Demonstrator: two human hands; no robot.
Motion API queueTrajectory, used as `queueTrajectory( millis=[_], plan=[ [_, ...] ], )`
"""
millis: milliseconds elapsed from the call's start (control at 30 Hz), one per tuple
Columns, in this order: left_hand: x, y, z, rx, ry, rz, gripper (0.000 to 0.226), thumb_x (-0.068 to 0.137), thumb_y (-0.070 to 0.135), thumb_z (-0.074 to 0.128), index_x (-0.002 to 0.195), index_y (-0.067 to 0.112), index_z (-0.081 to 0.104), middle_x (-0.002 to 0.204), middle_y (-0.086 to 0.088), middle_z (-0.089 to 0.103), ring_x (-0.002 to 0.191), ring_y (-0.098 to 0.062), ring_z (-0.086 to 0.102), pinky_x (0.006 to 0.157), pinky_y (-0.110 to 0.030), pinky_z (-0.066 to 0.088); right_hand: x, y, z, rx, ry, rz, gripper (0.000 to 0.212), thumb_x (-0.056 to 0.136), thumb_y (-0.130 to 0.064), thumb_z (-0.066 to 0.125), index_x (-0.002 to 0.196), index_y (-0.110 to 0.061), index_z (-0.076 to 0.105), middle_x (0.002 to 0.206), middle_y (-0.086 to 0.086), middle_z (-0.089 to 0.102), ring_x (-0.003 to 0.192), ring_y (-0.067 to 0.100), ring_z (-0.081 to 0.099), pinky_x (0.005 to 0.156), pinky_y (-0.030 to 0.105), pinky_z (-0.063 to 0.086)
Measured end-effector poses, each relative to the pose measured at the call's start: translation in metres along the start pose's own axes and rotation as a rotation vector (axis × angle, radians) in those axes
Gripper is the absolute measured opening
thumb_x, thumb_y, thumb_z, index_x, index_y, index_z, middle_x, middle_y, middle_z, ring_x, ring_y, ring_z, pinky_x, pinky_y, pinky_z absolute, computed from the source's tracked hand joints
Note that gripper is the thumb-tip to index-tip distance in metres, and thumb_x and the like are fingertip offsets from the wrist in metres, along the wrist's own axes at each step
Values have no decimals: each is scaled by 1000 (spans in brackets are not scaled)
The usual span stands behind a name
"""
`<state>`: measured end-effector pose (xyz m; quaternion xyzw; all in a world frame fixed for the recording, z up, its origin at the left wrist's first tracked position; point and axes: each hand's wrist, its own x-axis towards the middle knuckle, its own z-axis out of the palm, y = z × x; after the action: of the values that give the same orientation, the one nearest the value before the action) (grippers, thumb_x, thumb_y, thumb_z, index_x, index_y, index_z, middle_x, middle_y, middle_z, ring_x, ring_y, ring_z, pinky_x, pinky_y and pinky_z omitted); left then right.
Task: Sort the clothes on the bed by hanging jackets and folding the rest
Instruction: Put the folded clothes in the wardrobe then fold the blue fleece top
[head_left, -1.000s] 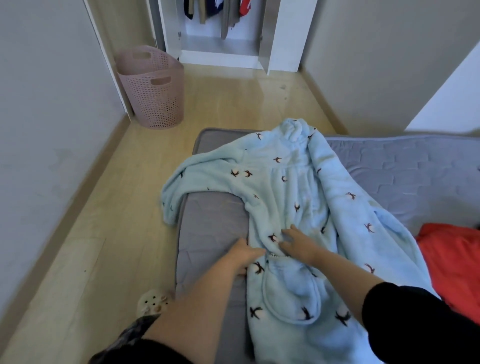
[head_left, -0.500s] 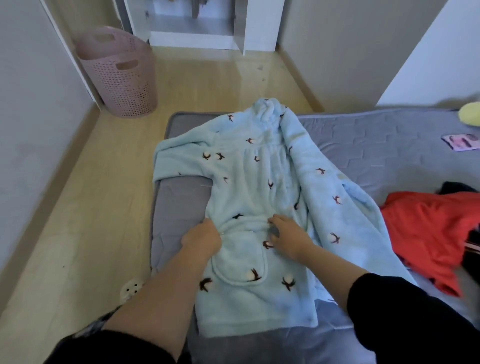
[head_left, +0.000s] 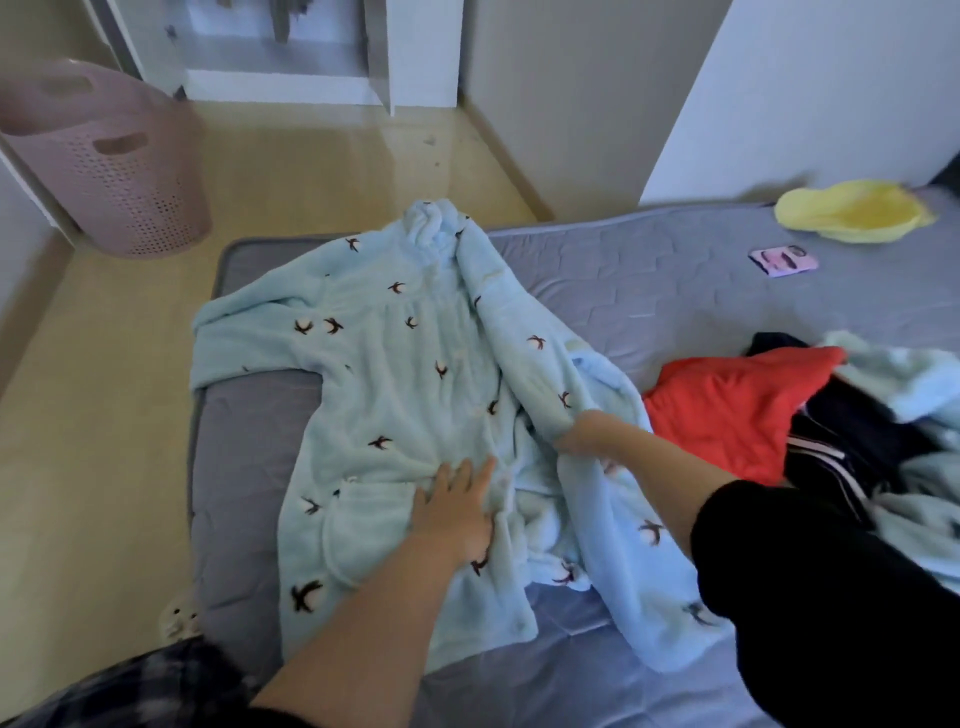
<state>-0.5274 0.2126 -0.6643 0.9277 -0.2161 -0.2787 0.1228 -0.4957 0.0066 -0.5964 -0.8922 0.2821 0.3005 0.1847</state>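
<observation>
A: We log the blue robe (head_left: 395, 374) spread mid-frame on the bed (head_left: 649, 306).
B: Agreed. Our left hand (head_left: 457, 512) presses it, fingers flat; right hand (head_left: 584, 439) grasps a fold right of centre.

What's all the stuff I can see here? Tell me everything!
bed: 1, grey, under the clothes
robe: 1, light blue with dark birds, spread on bed
red garment: 1, red, right of robe
dark garment: 1, black, white stripes, beside red garment
fleece piece: 1, light blue, bed's far right
yellow thing: 1, yellow, bed's far corner
small packet: 1, pink, near yellow thing
laundry basket: 1, pink, floor, left
left hand: 1, flat on robe
right hand: 1, grips robe's edge
</observation>
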Motion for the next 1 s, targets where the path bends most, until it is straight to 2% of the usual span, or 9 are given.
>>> queueTrajectory(
  millis=[67, 133, 200, 300, 400, 500, 667, 867, 1000],
  plan=[
    [1, -2, -6, -38, -30, 1, 68, 99, 41, 35, 150, 38, -10, 161, 3, -5, 147, -24, -6, 117, -51, 7, 4, 3, -44, 536, -77, 84, 22, 94, -26, 54, 77, -14, 46, 55, 3, 52, 39, 10, 49, 37, 18, 41],
    [2, -2, -10, -70, -44, 2, 67, 99, 41, 37, 151, 38, -5, 161, 5, -2, 148, -24, -4, 117, -51, 9, 5, 12, -99, 971, 152, 82, 24, 96, -15, 52, 73, -14, 45, 60, 5, 48, 35, 10, 47, 30, 16, 38],
    [4, -3, -11, -80, -56, -1, 66, 99, 42, 38, 151, 38, -2, 161, 5, -1, 148, -24, -3, 118, -51, 9, 1, 19, -163, 1242, 571, -28, 5, 94, -14, 54, 91, -10, 54, 87, 7, 55, 68, 15, 63, 50, 20, 54],
    [6, -3, -11, -72, -67, 5, 67, 99, 41, 37, 151, 36, -4, 161, 5, -2, 147, -24, -4, 117, -51, 10, -1, 22, -226, 1383, 821, -172, 55, 92, -35, 57, 137, -8, 40, 133, 7, 52, 119, 20, 55, 96, 30, 49],
    [6, -1, -11, -64, -67, 1, 67, 100, 39, 36, 151, 36, -7, 161, 5, -4, 147, -24, -6, 117, -52, 9, 8, 13, -199, 987, 772, -149, 61, 97, -34, 51, 146, -6, 28, 148, 11, 39, 134, 23, 40, 101, 25, 34],
    [5, 3, -13, -42, -48, -2, 67, 99, 37, 38, 152, 33, -4, 161, 4, -1, 147, -25, -3, 117, -50, 12, 13, 0, -107, 310, 489, -340, 38, 100, -25, 46, 129, -1, 51, 129, 19, 56, 121, 32, 51, 93, 29, 37],
    [-10, 14, -16, -101, 93, 64, 61, 100, 42, 36, 152, 16, 18, 158, -6, 19, 144, -21, 17, 117, -35, 17, -12, 23, 25, -438, -118, -431, 80, 81, -76, 44, 120, -7, 56, 122, 11, 59, 108, 29, 55, 86, 35, 41],
    [-46, 33, 18, 63, -20, 178, 113, 74, 70, 57, 152, 13, 0, 160, -4, -3, 147, -20, 2, 117, -46, 16, -46, 86, 71, -558, -59, -526, 124, 56, -71, 70, 150, -18, 9, 149, 1, 22, 136, 25, 25, 108, 46, 33],
    [-63, 32, 29, 276, -12, 73, 104, 81, 33, 65, 151, 25, -11, 159, -4, -5, 145, -25, 9, 113, -47, 24, -54, 103, 86, -608, 209, -644, 58, 81, -17, 62, 134, -13, 38, 130, 6, 42, 123, 27, 43, 89, 41, 46]
  ],
)
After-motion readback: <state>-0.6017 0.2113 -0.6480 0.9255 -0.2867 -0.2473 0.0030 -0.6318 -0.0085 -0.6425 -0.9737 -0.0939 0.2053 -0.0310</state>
